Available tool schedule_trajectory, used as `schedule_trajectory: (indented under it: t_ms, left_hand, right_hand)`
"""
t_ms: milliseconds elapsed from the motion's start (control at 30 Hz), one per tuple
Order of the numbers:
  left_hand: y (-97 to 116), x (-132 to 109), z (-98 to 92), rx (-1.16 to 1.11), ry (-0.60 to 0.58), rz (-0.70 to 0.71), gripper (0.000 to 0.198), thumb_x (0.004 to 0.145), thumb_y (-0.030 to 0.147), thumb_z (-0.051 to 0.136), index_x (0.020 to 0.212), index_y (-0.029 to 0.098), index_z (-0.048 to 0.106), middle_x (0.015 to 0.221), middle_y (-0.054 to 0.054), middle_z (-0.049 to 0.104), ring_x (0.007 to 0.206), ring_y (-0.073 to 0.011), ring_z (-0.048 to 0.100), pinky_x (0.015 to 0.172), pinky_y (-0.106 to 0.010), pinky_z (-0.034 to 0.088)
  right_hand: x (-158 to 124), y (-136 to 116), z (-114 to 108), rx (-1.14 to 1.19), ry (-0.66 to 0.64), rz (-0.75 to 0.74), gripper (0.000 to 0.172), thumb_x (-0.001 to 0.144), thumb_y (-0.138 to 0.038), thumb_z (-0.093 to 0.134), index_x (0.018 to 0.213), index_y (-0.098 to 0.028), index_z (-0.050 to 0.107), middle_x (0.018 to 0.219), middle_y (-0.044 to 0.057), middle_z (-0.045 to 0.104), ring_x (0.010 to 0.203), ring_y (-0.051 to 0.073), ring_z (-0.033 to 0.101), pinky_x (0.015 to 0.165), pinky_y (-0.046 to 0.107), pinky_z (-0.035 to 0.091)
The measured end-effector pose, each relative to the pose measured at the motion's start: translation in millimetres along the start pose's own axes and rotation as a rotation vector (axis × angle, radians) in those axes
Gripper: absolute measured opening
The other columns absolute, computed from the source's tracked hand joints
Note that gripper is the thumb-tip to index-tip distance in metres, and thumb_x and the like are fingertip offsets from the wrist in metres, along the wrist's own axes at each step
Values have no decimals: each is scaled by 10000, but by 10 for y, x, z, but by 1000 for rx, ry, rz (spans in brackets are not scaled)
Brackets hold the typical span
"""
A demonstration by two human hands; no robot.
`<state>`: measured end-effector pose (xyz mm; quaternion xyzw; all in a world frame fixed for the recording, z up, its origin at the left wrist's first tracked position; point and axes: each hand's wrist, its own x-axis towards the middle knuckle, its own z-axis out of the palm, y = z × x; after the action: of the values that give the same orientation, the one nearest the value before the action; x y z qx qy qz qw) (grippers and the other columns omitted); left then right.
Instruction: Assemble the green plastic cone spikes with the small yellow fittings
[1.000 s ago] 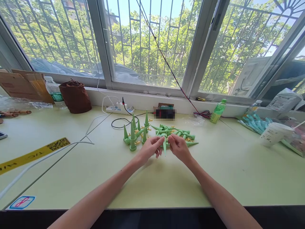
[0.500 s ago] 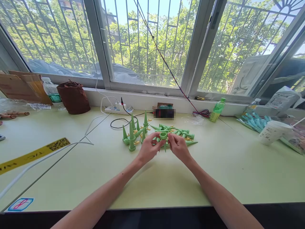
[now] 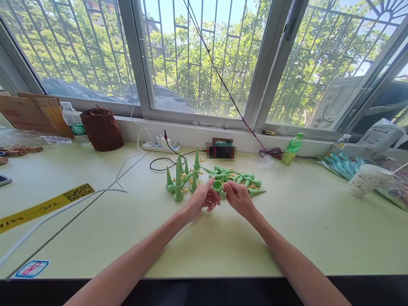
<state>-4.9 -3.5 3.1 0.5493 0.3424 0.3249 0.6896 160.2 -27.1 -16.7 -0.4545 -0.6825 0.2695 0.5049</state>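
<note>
A green plastic watering spike [image 3: 217,186] is in my left hand [image 3: 204,198], its round open end tilted up toward me. The thumb and fingers of that hand close around its collar. My right hand [image 3: 238,196] is pinched close against the right side of the collar; what lies between its fingertips is too small to make out. Left of my hands, several green spikes [image 3: 178,182] with yellow valves stand point up, with others leaning among them. Behind and right of my hands lies a pile of green spikes [image 3: 247,178] with yellow pieces, partly covered by my fingers.
A power strip [image 3: 161,147] with cables sits by the window wall. At the back left are a brown drawstring bag [image 3: 101,129] and a water bottle [image 3: 72,121]. A green bottle [image 3: 292,148], a white cup [image 3: 369,179] and bagged blue pieces [image 3: 342,163] stand right.
The held spike's open end has tipped toward me and moved slightly lower. My left fingers have shifted around it, while my right hand stays pinched beside it. The view has shifted slightly.
</note>
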Motion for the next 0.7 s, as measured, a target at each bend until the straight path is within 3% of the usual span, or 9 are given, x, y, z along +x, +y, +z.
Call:
schedule_trajectory:
  t_ms: [200,300,400,567,700]
  left_hand:
    - [4,-13,-11,-45,-78,69,555,847,636,461,728,115,612,736,-78,619,482,-93,497,394,-213,336]
    - [21,-31,0,14,-87,136,469,845,590,516,777,132,588,678,-41,602,467,-87,489,398,-208,345]
    - [19,-45,1,149,-37,212,399,818,550,590,869,155,578,557,18,550,441,-89,482,411,-203,366]
    - [-36,-39,-3,345,62,318,430,766,496,670,1020,162,575,538,44,517,428,-97,478,382,-205,370]
    - [-70,-20,2,427,138,457,384,763,492,666,983,178,637,860,-44,596,515,-84,524,401,-208,419]
  right_hand:
    - [4,-3,-24,26,9,-4,418,950,-544,402,702,-209,426,477,-71,374,424,84,326,445,231,251]
    - [12,-28,-33,26,20,0,446,945,-571,391,676,-214,389,467,-71,359,417,86,325,437,234,252]
    - [20,-53,-35,11,38,10,476,944,-587,373,644,-217,361,462,-62,357,419,91,331,434,241,260]
    - [27,-78,-40,-7,79,26,484,944,-576,381,625,-213,381,473,-46,368,431,101,349,437,250,265]
    - [28,-87,-31,-14,80,38,492,947,-570,378,614,-209,407,460,-36,381,432,109,356,441,260,266]
